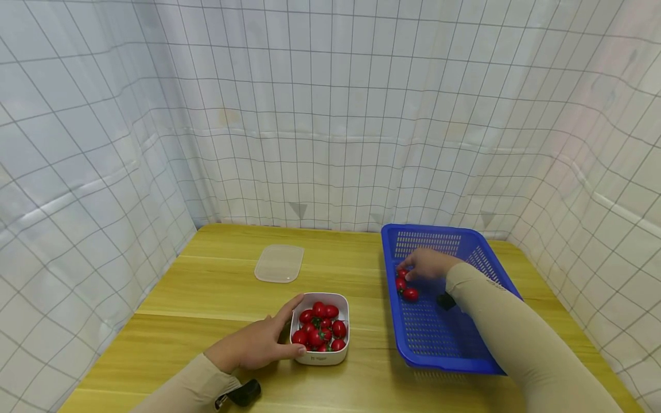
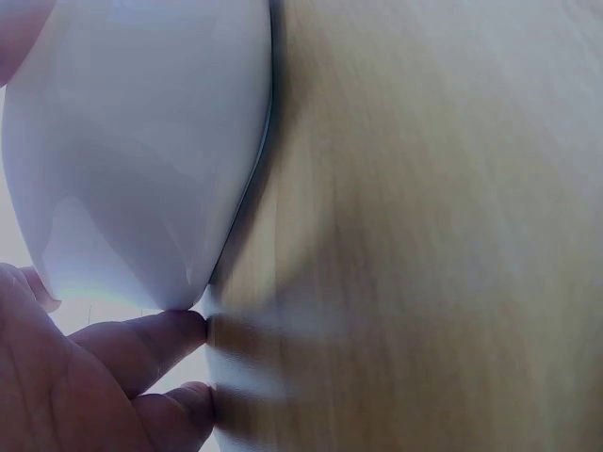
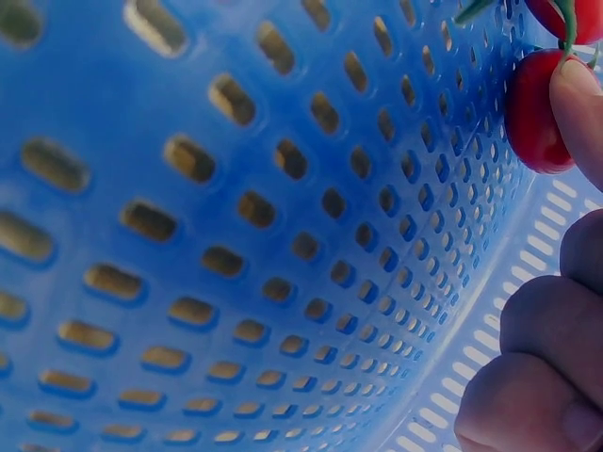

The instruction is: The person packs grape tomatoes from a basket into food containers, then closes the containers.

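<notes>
In the head view my left hand [image 1: 258, 345] grips the left side of a white plastic container [image 1: 321, 359], thumb at the front rim and fingers around the far side. Several red cherry tomatoes [image 1: 316, 337] fill that container. My right hand [image 1: 431, 265] reaches into a blue perforated basket [image 1: 396, 338] and pinches a cherry tomato [image 3: 535, 113] near the basket's left wall. The right wrist view has the thumb pressed on this tomato by its green stem; the fingertips opposite are out of frame. Beside it in the basket lie more cherry tomatoes [image 1: 410, 294].
A translucent flat lid [image 1: 279, 264] lies on the wooden table [image 1: 217, 287], behind the container. White grid-patterned curtains [image 1: 320, 143] enclose the table at the back and both sides. The basket stands at the table's right, under my right forearm.
</notes>
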`<action>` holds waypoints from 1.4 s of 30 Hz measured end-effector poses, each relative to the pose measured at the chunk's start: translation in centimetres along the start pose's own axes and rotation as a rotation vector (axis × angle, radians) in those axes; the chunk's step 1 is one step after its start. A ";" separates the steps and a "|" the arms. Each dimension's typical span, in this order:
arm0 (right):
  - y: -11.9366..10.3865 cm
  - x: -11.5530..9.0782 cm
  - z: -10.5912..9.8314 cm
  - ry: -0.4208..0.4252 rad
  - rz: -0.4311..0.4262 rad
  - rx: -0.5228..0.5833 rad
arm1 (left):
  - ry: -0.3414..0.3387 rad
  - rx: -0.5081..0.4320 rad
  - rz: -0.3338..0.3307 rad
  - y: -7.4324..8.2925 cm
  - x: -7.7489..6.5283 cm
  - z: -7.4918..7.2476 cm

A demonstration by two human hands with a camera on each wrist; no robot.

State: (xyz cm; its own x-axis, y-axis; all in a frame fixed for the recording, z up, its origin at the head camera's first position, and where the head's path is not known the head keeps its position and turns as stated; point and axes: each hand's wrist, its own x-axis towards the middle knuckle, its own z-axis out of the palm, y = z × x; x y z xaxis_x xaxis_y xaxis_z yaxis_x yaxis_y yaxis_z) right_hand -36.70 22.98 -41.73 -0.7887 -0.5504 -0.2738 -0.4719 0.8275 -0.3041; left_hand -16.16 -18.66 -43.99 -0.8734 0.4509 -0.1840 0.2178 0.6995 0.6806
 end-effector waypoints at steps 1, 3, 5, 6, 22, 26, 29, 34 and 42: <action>0.0 0.0 0.0 0.000 -0.004 -0.005 | 0.000 0.001 0.000 0.0 0.0 0.0; 0.0 0.0 0.0 0.001 -0.011 -0.016 | 0.001 0.001 0.000 0.0 0.0 0.0; 0.0 0.0 0.0 0.003 -0.013 -0.024 | 0.001 -0.002 0.000 0.0 0.0 0.0; -0.1 0.0 0.0 0.004 -0.012 -0.026 | 0.000 -0.004 -0.001 0.0 0.0 0.0; -0.2 -0.3 -0.3 -0.004 -0.052 -0.044 | 0.005 0.004 0.016 0.0 -0.1 0.0; -0.2 -0.2 -0.3 0.000 -0.055 -0.047 | 0.005 0.003 0.016 0.1 -0.2 0.0; -0.2 -0.3 -0.4 0.002 -0.052 -0.053 | 0.005 0.002 0.018 0.2 -0.2 -0.1; -0.3 -0.5 -0.6 0.010 -0.052 -0.059 | 0.001 0.002 0.014 0.3 -0.3 -0.1; -0.1 -0.6 -0.9 0.012 -0.044 -0.064 | -0.003 -0.005 0.013 0.4 -0.3 -0.1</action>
State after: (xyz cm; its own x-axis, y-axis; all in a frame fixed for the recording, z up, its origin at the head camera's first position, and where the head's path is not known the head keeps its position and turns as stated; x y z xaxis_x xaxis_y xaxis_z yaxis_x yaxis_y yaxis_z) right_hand -36.53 23.29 -40.66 -0.7708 -0.5856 -0.2508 -0.5302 0.8080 -0.2569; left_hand -15.83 -18.64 -43.59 -0.8694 0.4611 -0.1773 0.2264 0.6909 0.6866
